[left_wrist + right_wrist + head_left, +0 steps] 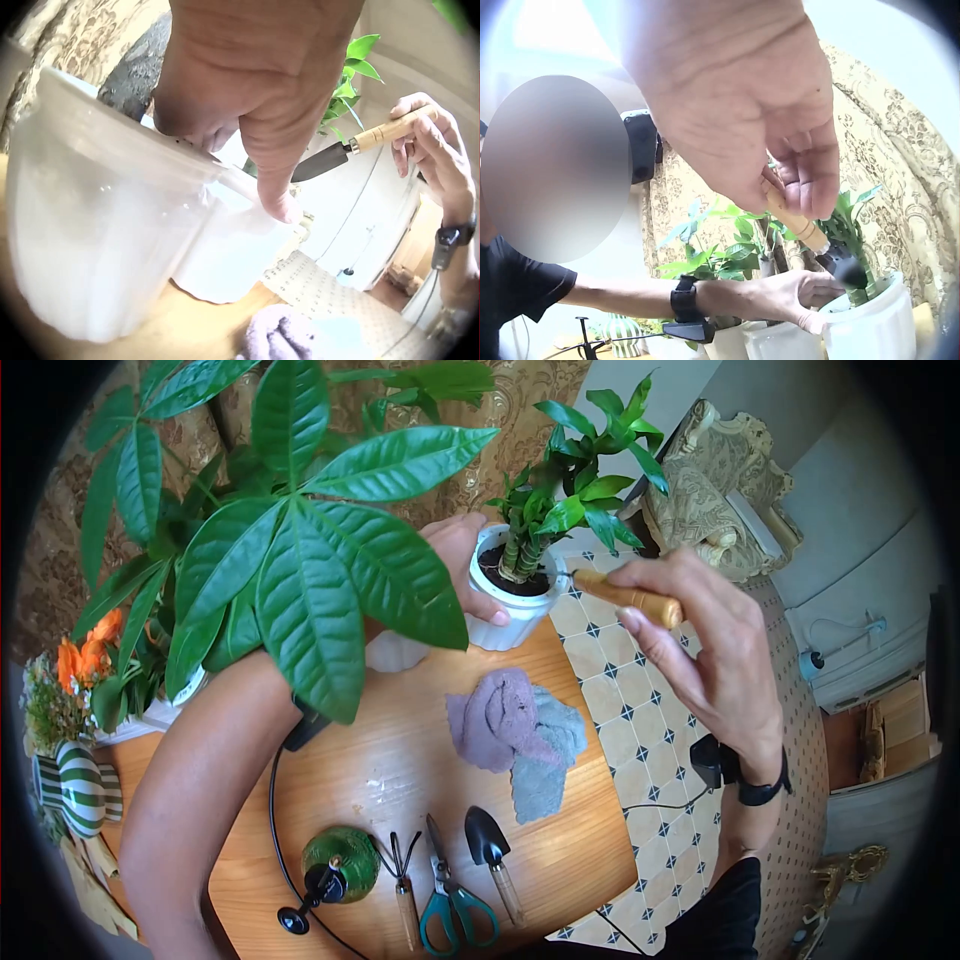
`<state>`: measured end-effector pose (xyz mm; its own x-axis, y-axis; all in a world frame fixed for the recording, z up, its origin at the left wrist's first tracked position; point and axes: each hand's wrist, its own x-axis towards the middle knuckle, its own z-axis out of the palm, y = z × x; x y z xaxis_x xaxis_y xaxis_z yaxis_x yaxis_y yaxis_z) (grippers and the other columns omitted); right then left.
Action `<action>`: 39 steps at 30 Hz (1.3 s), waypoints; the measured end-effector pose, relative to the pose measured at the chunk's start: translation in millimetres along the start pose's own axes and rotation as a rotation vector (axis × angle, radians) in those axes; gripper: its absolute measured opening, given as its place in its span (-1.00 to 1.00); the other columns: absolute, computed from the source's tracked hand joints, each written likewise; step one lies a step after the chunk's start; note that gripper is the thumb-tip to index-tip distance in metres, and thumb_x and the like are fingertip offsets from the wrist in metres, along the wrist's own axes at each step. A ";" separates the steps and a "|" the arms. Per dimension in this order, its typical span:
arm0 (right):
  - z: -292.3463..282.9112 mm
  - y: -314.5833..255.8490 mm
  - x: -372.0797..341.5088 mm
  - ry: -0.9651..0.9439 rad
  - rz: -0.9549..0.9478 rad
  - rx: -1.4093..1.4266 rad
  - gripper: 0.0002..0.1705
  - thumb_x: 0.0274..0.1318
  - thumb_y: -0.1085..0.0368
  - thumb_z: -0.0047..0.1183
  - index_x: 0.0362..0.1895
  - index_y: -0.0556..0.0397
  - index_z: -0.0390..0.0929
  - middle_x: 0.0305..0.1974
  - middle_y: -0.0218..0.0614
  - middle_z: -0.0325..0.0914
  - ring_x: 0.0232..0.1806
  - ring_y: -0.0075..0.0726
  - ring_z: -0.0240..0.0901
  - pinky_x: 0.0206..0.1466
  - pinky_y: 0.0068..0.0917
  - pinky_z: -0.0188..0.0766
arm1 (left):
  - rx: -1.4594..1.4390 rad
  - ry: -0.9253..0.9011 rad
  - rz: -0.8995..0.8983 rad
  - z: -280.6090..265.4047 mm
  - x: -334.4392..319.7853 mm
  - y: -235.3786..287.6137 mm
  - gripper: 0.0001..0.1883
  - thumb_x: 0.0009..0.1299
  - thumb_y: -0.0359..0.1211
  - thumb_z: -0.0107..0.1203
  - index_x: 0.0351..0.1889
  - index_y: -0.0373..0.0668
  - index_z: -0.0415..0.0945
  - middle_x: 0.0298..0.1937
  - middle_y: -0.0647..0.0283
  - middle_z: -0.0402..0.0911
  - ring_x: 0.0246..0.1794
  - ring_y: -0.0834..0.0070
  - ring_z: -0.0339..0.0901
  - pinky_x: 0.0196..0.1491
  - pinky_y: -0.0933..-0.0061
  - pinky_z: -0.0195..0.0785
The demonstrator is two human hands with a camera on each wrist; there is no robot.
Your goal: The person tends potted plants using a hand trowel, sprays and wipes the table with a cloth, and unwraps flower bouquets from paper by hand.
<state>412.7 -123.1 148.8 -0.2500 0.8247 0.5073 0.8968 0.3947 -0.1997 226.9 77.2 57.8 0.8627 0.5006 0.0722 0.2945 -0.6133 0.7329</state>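
Observation:
A white flowerpot with dark soil and a leafy plant with thick, ringed stems stands at the far side of the wooden table. My left hand grips this pot at its left side, thumb on the outer wall below the rim. From the right, my right hand holds a small garden trowel by its wooden handle. The trowel's dark blade points down beside the stems, over the pot's rim. In the left wrist view the blade is partly hidden behind my left hand.
A large-leaved plant leans over the left of the table. Purple and grey cloths lie mid-table. Nearer are a green spray bottle, a hand rake, teal-handled scissors and another trowel. Tiled floor lies beyond the right edge.

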 end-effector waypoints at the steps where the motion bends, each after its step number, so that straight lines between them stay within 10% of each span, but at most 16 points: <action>1: -2.1 -1.0 -6.4 -0.020 -0.027 -0.048 -0.72 0.19 0.34 0.26 -0.02 0.12 0.61 -0.26 -0.19 0.58 -0.30 -0.19 0.57 -0.26 -0.29 0.52 | 0.117 0.078 0.102 0.8 -6.7 -3.2 0.15 0.01 -0.04 0.58 0.43 -0.50 0.18 0.36 -0.28 0.39 0.43 -0.02 0.34 0.46 0.16 0.20; 5: 7.6 -2.5 -31.6 0.001 -0.108 -0.089 -0.70 0.14 0.37 0.28 -0.01 0.08 0.63 -0.26 -0.20 0.55 -0.32 -0.17 0.57 -0.32 -0.29 0.54 | 0.364 0.296 0.256 3.5 -25.8 -15.5 0.11 0.16 -0.08 0.48 0.51 -0.45 0.05 0.44 -0.29 0.29 0.50 -0.04 0.24 0.49 0.09 0.13; 9: -9.4 -25.3 -59.4 0.067 -0.054 -0.026 -0.67 0.12 0.40 0.28 0.01 0.11 0.65 -0.24 -0.20 0.63 -0.32 -0.22 0.61 -0.28 -0.36 0.54 | 0.320 0.089 -0.004 -24.0 -85.9 65.9 -0.16 0.39 -0.07 0.29 0.50 -0.32 0.18 0.40 -0.22 0.37 0.34 -0.04 0.40 0.37 0.15 0.28; 11: -12.9 -34.1 -86.0 0.155 -0.047 -0.011 -0.69 0.23 0.44 0.22 0.06 0.18 0.62 -0.23 -0.17 0.67 -0.31 -0.29 0.63 -0.27 -0.41 0.57 | 0.312 0.068 0.029 -33.7 -127.1 84.0 -0.36 0.48 -0.12 0.20 0.42 -0.24 0.32 0.24 -0.10 0.50 0.15 0.05 0.54 0.21 0.18 0.39; 14: -12.5 -60.6 -132.8 0.601 0.530 0.791 -0.70 0.40 0.42 0.06 0.13 0.31 0.54 -0.22 -0.12 0.66 -0.28 -0.33 0.65 -0.22 -0.47 0.62 | 0.410 0.139 0.116 -47.1 -188.2 149.1 -0.75 0.52 -0.37 0.09 0.07 -0.27 0.58 -0.24 0.09 0.68 -0.21 0.27 0.64 -0.06 0.37 0.45; 17: 2.4 -92.2 -170.2 0.764 0.555 0.709 -0.69 0.36 0.39 0.11 0.10 0.32 0.56 -0.23 -0.11 0.66 -0.29 -0.32 0.65 -0.25 -0.47 0.62 | -0.334 0.251 -0.328 -11.6 -261.4 208.2 -0.84 0.52 -0.46 0.05 -0.19 -0.33 0.64 -0.48 0.20 0.68 -0.50 0.56 0.66 -0.41 0.54 0.43; 21: 21.1 -140.4 -202.2 0.449 0.071 0.001 -0.66 0.06 0.45 0.28 -0.02 0.23 0.65 -0.12 -0.10 0.67 -0.23 -0.10 0.69 -0.22 -0.29 0.64 | -0.726 -0.191 -0.238 94.4 -278.8 197.7 -0.33 0.62 -0.41 -0.11 0.62 -0.25 -0.16 0.37 -0.06 0.47 0.37 0.18 0.46 0.43 0.18 0.25; 22: 15.3 -149.8 -204.6 0.186 0.021 0.071 -0.62 -0.08 0.43 0.33 -0.07 0.20 0.69 -0.09 -0.10 0.66 -0.18 -0.08 0.69 -0.20 -0.34 0.64 | -0.870 -0.080 -0.280 119.7 -267.5 200.9 -0.46 0.67 -0.35 -0.17 0.55 -0.27 0.02 0.33 -0.05 0.51 0.31 0.23 0.51 0.42 0.20 0.27; 26: 23.0 -166.7 -196.2 0.202 -0.041 0.035 -0.64 -0.15 0.40 0.35 -0.14 0.15 0.75 -0.12 -0.20 0.68 -0.22 -0.28 0.68 -0.31 -0.48 0.59 | -1.338 0.000 -0.491 145.9 -226.5 191.9 -0.58 0.72 -0.20 -0.26 0.37 -0.27 0.26 0.27 -0.03 0.57 0.28 0.28 0.53 0.35 0.22 0.34; 29: 4.7 -122.6 -195.3 0.046 0.136 0.276 -0.80 0.09 0.34 0.33 -0.23 0.19 0.69 -0.17 -0.10 0.66 -0.22 -0.16 0.69 -0.29 -0.33 0.59 | -1.326 0.194 -0.469 150.1 -227.0 167.6 -0.57 0.72 -0.06 -0.32 0.10 -0.24 0.38 -0.02 0.11 0.67 -0.04 0.37 0.65 0.02 0.36 0.52; 32: 33.7 -75.2 -148.1 0.074 0.240 -0.086 -0.62 0.13 0.18 0.32 -0.08 0.19 0.63 -0.15 -0.03 0.61 -0.13 -0.05 0.61 -0.13 -0.25 0.56 | -1.233 0.268 -0.455 153.3 -235.9 162.9 -0.62 0.71 -0.06 -0.27 -0.05 -0.18 0.36 -0.50 0.38 0.27 -0.67 0.58 0.22 -0.57 0.55 0.19; 39: 109.3 -22.8 -118.2 -0.166 0.326 -0.095 -0.65 0.15 0.13 0.28 -0.17 0.15 0.59 -0.12 -0.12 0.60 -0.06 0.05 0.54 -0.05 -0.10 0.45 | -1.238 0.207 -0.511 150.2 -254.1 158.9 -0.63 0.71 -0.05 -0.24 -0.09 -0.16 0.37 -0.53 0.41 0.22 -0.69 0.67 0.11 -0.59 0.62 0.04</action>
<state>381.9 -185.3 1.7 0.0051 0.9582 0.2859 0.9669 0.0682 -0.2459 116.2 -239.2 54.3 0.6596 0.6543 -0.3698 -0.0943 0.5602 0.8230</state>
